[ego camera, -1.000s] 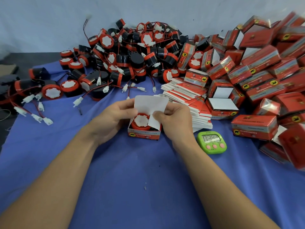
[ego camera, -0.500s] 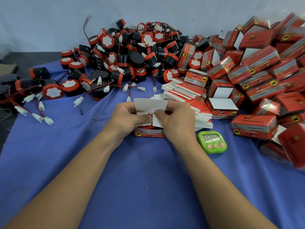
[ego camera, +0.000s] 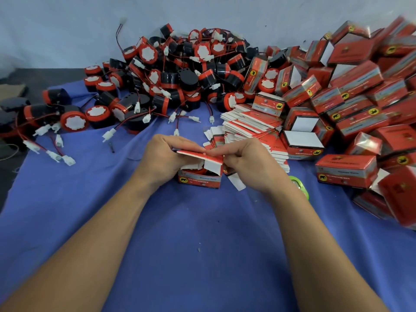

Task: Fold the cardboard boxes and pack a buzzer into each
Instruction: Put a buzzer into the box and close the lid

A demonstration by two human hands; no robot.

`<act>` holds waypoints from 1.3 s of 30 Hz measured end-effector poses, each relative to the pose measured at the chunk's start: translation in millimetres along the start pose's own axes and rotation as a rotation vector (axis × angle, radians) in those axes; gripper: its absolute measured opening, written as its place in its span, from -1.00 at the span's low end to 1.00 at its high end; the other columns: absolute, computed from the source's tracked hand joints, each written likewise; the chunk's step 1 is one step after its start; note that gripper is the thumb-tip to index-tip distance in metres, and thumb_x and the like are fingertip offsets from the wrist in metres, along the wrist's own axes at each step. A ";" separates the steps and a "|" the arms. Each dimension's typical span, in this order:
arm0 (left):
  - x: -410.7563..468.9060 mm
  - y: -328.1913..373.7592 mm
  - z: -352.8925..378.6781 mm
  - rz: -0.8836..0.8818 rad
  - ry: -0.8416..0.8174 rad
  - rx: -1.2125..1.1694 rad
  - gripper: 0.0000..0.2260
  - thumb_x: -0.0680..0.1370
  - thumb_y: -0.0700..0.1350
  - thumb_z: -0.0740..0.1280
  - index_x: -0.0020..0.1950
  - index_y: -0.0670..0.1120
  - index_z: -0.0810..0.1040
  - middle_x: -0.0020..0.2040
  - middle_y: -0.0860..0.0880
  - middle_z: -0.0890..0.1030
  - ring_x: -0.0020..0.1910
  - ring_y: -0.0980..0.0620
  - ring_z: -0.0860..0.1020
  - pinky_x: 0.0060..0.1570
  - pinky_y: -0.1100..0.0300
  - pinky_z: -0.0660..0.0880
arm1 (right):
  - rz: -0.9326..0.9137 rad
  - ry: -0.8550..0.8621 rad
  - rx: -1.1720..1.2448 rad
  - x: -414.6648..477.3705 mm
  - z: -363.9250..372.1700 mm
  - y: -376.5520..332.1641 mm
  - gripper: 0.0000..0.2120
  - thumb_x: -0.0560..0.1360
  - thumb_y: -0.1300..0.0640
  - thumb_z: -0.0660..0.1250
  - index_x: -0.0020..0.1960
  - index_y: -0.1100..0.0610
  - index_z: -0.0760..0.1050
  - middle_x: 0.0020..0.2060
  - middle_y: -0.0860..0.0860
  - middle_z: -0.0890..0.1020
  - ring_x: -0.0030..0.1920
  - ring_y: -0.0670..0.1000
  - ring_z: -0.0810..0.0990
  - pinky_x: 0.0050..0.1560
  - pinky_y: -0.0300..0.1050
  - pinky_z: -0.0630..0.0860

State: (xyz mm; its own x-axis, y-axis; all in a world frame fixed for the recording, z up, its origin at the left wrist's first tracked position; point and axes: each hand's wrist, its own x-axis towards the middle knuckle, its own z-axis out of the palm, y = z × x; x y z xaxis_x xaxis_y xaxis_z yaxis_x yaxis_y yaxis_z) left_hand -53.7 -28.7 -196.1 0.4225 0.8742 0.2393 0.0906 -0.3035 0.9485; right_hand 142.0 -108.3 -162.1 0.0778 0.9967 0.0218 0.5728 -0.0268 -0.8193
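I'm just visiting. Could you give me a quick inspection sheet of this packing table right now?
Surface: blue cloth, wrinkled.
Job's things: open box with a buzzer inside, lid half down; loose buzzers heaped behind; flat boxes stacked; packed boxes piled right.
Clutter: green timer, partly hidden by the right wrist.
Grippers: left hand and right hand both pinch the box's lid.
Cables: red-black wires with white plugs trail from the buzzers.
Surroundings: pale wall behind.

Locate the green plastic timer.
Head view, right of centre: the green plastic timer lies on the blue cloth, mostly hidden behind the right wrist, below the stack of flat red cartons.
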 end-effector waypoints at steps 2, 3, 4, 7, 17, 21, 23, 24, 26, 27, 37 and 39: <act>-1.8 -0.7 -6.2 -0.045 -0.105 0.000 -0.61 0.43 -0.35 0.53 -0.12 0.20 0.79 0.00 0.13 0.75 0.03 0.17 0.70 -0.05 0.37 0.56 | 0.025 -0.029 -0.034 -3.5 -2.3 -1.6 -0.55 0.57 0.39 0.20 0.14 -0.03 0.74 -0.07 0.09 0.75 -0.19 0.10 0.59 -0.08 0.06 0.58; -3.2 -0.4 -10.7 -0.072 -0.169 -0.013 -0.61 0.42 -0.34 0.46 -0.09 0.18 0.80 0.07 0.14 0.74 0.10 0.18 0.68 -0.02 0.38 0.56 | 0.033 -0.042 -0.035 -6.1 -2.7 -2.5 -0.55 0.57 0.37 0.20 0.14 -0.04 0.73 -0.04 0.11 0.75 -0.19 0.13 0.58 -0.12 0.03 0.56; -4.4 0.2 -15.9 -0.100 -0.226 -0.024 -0.60 0.37 -0.31 0.39 -0.05 0.15 0.80 0.13 0.15 0.73 0.18 0.19 0.65 0.01 0.38 0.55 | 0.041 -0.051 -0.031 -8.5 -2.8 -3.7 -0.57 0.56 0.33 0.21 0.15 -0.06 0.73 -0.01 0.10 0.75 -0.17 0.17 0.61 -0.12 0.03 0.57; -6.4 0.8 -26.3 -0.142 -0.326 -0.016 -0.47 0.20 -0.20 0.29 0.08 0.11 0.79 0.28 0.16 0.66 0.32 0.17 0.58 0.11 0.32 0.52 | 0.031 -0.051 -0.060 -14.6 -2.4 -6.5 -0.71 0.57 0.12 0.30 0.17 -0.12 0.71 0.05 -0.09 0.73 0.04 0.09 0.66 0.01 0.02 0.61; -24.5 5.7 -28.8 -0.033 -0.350 0.327 -0.57 0.42 0.14 0.59 0.26 0.41 0.62 0.37 0.36 0.53 0.33 0.32 0.51 0.23 0.20 0.53 | -0.027 -0.084 -0.194 -21.6 -2.9 -4.2 -0.44 0.33 -0.03 0.63 0.31 -0.15 0.63 0.42 -0.24 0.51 0.41 -0.19 0.46 0.35 -0.12 0.47; -31.1 8.6 -22.5 0.079 -0.227 0.451 -0.60 0.47 0.11 0.57 0.24 0.43 0.61 0.31 0.44 0.55 0.31 0.44 0.48 0.24 0.36 0.45 | -0.027 -0.045 -0.123 -21.2 0.2 2.0 -0.57 0.39 0.06 0.59 0.25 -0.15 0.67 0.36 -0.23 0.57 0.31 -0.24 0.52 0.30 -0.18 0.49; -32.0 9.4 -21.7 0.084 -0.216 0.447 -0.65 0.52 0.05 0.53 0.22 0.42 0.62 0.29 0.43 0.57 0.29 0.45 0.50 0.24 0.40 0.45 | -0.027 -0.049 -0.068 -21.0 0.1 3.6 -0.61 0.42 0.07 0.56 0.23 -0.15 0.68 0.35 -0.21 0.58 0.37 -0.23 0.48 0.37 -0.14 0.46; -31.6 9.8 -22.2 0.081 -0.214 0.442 -0.67 0.53 0.04 0.52 0.20 0.42 0.62 0.28 0.43 0.57 0.29 0.45 0.51 0.22 0.42 0.46 | -0.026 -0.055 -0.034 -21.1 0.3 3.7 -0.62 0.44 0.07 0.55 0.23 -0.14 0.68 0.36 -0.20 0.58 0.39 -0.24 0.47 0.39 -0.12 0.45; -30.1 10.1 -23.2 0.080 -0.208 0.423 -0.69 0.53 0.05 0.51 0.19 0.41 0.63 0.25 0.42 0.59 0.28 0.44 0.52 0.22 0.42 0.48 | -0.019 -0.075 0.031 -21.9 2.1 3.3 -0.63 0.46 0.09 0.53 0.25 -0.11 0.68 0.38 -0.17 0.57 0.41 -0.25 0.44 0.40 -0.09 0.46; -29.2 9.8 -23.4 0.075 -0.207 0.408 -0.70 0.53 0.05 0.52 0.18 0.39 0.64 0.25 0.40 0.61 0.28 0.42 0.53 0.22 0.37 0.50 | -0.017 -0.080 0.054 -22.6 3.1 3.5 -0.64 0.48 0.10 0.52 0.26 -0.10 0.67 0.39 -0.15 0.56 0.42 -0.25 0.43 0.41 -0.08 0.45; -31.2 5.6 -19.0 0.059 -0.147 0.308 -0.65 0.37 0.16 0.52 0.16 0.31 0.70 0.19 0.34 0.67 0.28 0.34 0.57 0.23 0.04 0.58 | -0.013 -0.004 0.114 -28.2 15.6 4.6 -0.67 0.56 0.10 0.42 0.31 -0.06 0.63 0.34 -0.19 0.58 0.37 -0.22 0.48 0.38 -0.07 0.46; -31.7 4.0 -19.1 0.066 -0.141 0.316 -0.66 0.39 0.07 0.54 0.16 0.31 0.71 0.19 0.33 0.67 0.27 0.34 0.58 0.18 0.11 0.58 | -0.037 0.013 0.134 -29.0 15.0 5.2 -0.74 0.57 0.01 0.38 0.23 -0.09 0.68 -0.06 -0.32 0.67 0.03 -0.36 0.55 0.17 -0.19 0.44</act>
State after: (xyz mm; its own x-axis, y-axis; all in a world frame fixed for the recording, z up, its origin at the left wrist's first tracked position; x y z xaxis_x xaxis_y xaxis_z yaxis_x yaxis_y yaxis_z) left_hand -84.0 -50.4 -195.9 0.5554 0.7944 0.2461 0.3240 -0.4792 0.8157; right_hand 130.5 -136.2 -175.6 0.0699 0.9957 0.0606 0.4614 0.0216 -0.8869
